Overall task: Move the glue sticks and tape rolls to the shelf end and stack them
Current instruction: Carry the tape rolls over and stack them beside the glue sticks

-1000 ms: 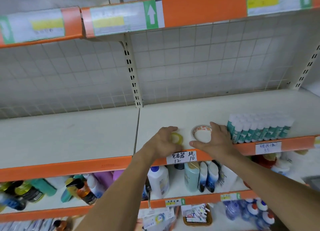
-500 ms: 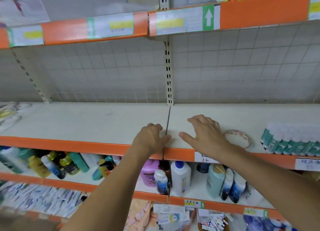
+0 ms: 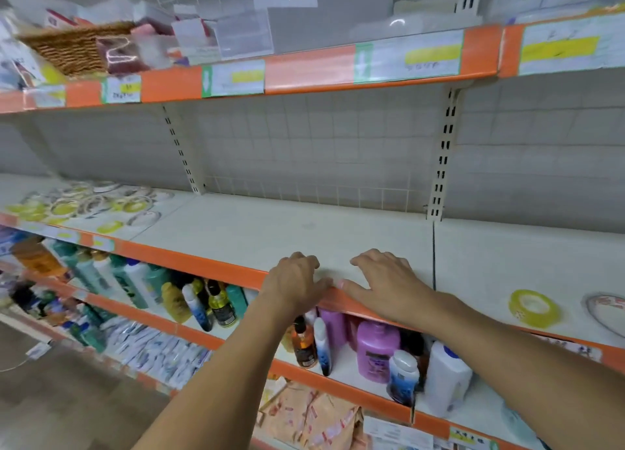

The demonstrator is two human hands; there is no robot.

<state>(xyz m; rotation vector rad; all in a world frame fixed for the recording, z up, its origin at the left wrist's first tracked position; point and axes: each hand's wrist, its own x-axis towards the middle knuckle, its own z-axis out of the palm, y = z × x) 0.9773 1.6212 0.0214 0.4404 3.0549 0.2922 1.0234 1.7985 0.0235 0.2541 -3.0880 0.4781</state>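
Left hand: fingers curling loosely, resting on the smooth white shelf, holding nothing.
Right hand: fingers spreading flat, empty.
Yellow tape roll: glossy ring, lying flat.
Far-left tape rolls: blurred, seemingly heaped.

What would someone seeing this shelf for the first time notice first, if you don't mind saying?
Probably the two hands at the orange front edge of the middle shelf: the left hand and right hand rest there side by side, holding nothing visible. Next, the yellow tape roll lying flat to their right, beside a white tape roll cut off by the frame. Far left on the same shelf sits a blurred pile of tape rolls.
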